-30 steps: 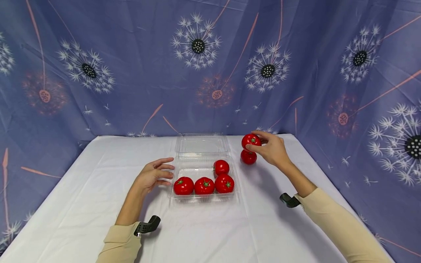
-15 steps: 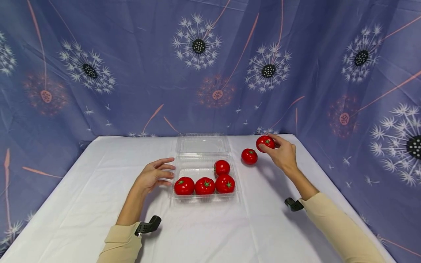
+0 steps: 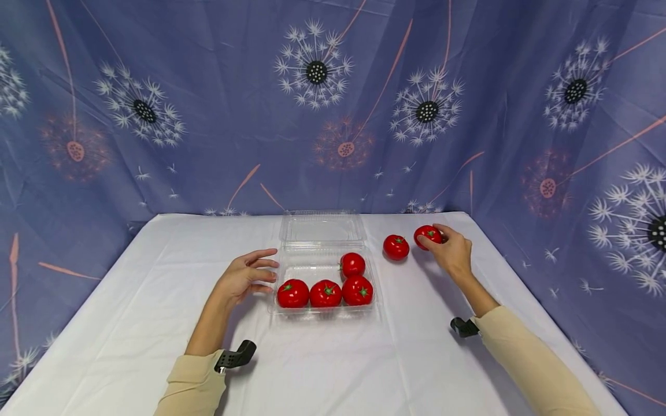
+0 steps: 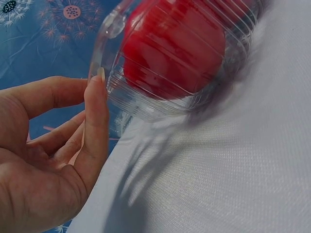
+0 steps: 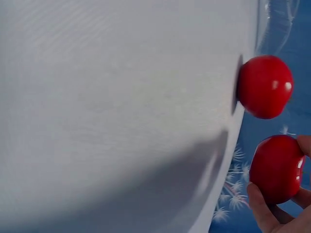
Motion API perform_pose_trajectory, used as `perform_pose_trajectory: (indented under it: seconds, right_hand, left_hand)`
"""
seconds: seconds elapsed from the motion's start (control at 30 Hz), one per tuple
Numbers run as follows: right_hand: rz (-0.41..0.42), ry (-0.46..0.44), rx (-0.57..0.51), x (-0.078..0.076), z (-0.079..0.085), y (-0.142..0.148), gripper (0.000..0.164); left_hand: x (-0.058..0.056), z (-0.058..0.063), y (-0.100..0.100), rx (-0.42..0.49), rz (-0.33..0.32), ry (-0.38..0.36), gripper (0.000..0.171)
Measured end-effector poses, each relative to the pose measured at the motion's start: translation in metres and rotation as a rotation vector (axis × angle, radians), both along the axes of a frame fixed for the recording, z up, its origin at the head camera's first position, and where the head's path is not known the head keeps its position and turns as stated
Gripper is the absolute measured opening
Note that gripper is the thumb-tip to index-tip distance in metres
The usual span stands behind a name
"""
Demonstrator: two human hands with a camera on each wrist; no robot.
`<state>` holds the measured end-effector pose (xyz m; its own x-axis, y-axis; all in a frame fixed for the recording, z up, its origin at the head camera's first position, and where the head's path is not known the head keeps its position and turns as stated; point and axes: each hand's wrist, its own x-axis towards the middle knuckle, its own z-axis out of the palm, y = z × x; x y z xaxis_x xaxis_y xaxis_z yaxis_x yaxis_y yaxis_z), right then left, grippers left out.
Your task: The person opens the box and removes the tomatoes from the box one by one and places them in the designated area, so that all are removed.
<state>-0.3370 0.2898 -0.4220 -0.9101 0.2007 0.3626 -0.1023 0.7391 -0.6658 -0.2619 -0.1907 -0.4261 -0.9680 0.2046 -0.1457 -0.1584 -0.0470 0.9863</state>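
My right hand [image 3: 451,249] grips a red tomato [image 3: 428,237] with a green stem, thumb on its near side. In the right wrist view the gripped tomato [image 5: 277,169] sits between thumb and fingers, low over the cloth in the head view. Just left of it another tomato [image 3: 396,247] rests on the cloth. My left hand [image 3: 244,278] lies relaxed beside a clear plastic clamshell box [image 3: 304,270]. The left wrist view shows its fingertips right at the box's rim [image 4: 99,58]. Inside stand several tomatoes: a front row, including one front-left [image 3: 293,293], and one behind at right [image 3: 352,265].
The clamshell's lid [image 3: 322,226] is folded open toward the back. A white cloth [image 3: 333,364] covers the table. Behind and beside it hangs a blue curtain [image 3: 218,104] with dandelion prints. Black wrist cameras [image 3: 236,354] sit at both sleeves.
My right hand has carried its tomato to the right, away from above the lone tomato, then lowered it toward the cloth. My left hand and the box have stayed put.
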Motion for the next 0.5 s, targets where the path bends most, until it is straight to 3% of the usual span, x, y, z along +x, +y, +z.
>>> perform_pose_trajectory:
  seconds: [0.5]
  right_hand:
    - [-0.011, -0.123, 0.057, -0.003, -0.013, 0.002, 0.061]
  left_hand:
    - [-0.001, 0.000, 0.001, 0.000, 0.010, -0.011, 0.073]
